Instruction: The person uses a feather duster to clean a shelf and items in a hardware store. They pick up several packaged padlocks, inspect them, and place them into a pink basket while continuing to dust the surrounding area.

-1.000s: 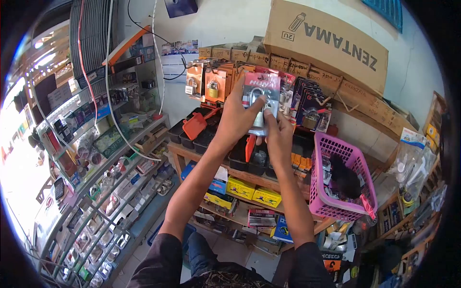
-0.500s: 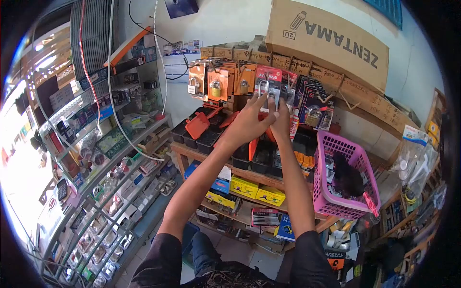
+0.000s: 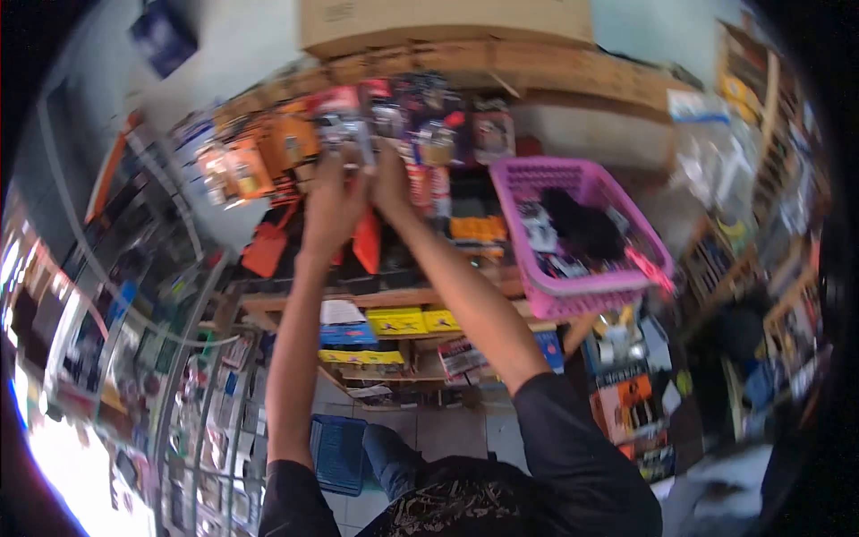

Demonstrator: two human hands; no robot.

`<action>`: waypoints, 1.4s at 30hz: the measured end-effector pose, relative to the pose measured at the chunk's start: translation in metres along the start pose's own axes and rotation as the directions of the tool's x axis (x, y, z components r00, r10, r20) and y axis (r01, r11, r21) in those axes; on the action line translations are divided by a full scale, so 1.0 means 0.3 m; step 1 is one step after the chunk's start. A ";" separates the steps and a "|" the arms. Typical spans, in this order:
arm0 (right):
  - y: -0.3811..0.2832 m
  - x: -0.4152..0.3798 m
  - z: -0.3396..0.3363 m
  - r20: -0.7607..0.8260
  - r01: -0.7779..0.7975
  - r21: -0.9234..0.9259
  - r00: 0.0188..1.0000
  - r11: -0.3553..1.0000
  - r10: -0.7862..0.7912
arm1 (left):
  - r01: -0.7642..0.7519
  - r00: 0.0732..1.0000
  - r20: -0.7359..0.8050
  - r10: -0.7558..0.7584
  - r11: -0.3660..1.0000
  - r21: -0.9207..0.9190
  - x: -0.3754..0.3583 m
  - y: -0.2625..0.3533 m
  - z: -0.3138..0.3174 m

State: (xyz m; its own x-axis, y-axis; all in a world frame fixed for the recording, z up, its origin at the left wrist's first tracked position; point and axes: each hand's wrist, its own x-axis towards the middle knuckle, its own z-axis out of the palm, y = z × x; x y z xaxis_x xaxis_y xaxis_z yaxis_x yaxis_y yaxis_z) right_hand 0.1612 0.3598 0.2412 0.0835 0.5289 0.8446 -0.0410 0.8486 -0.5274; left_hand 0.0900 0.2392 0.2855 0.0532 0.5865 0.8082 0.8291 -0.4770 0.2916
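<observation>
A red-topped padlock pack [image 3: 342, 123] hangs among others under the wooden rail, blurred by motion. At its lower edge, my left hand [image 3: 331, 206] has its fingers closed on the card. My right hand [image 3: 391, 186] grips the pack's right side; the fingertips are smeared. Orange padlock packs [image 3: 243, 168] hang to the left, and dark-backed padlock packs [image 3: 436, 134] to the right. Below my hands an orange scoop-like piece [image 3: 365, 242] stands up from black bins. Another flat orange piece [image 3: 265, 248] lies farther left.
A pink basket [image 3: 582, 300] with dark items sits right of the bins. The wooden rail [image 3: 564, 76] runs above, under a cardboard box [image 3: 447, 22]. Yellow boxes [image 3: 395, 320] fill the shelf below. A blue crate [image 3: 337, 452] is on the floor; glass shelving stands left.
The view has swung right and down, so the rack and basket appear farther left and higher. Both hands stay at the red-topped padlock pack.
</observation>
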 end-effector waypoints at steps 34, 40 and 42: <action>0.317 0.044 -1.097 0.241 -0.020 -0.958 0.487 0.286 0.839 | 0.135 0.835 0.546 -0.070 0.988 -0.081 -0.497 0.216 0.082; 0.512 -0.031 -1.136 0.040 -0.137 -0.972 0.711 0.193 0.702 | 0.221 0.834 0.536 -0.132 0.970 -0.105 -0.545 0.189 0.043; 0.409 -0.010 -1.098 -0.008 -0.178 -0.972 0.675 0.152 0.738 | 0.172 0.825 0.557 -0.094 0.981 -0.089 -0.570 0.176 0.025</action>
State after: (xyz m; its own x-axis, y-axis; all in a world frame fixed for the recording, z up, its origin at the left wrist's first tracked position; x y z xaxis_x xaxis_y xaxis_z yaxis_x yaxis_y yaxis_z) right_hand 0.4838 0.4594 0.1435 0.0341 0.9831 0.1801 0.9469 0.0258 -0.3205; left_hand 0.1290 0.1186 0.1590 0.2754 0.8935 0.3548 0.7732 -0.4251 0.4705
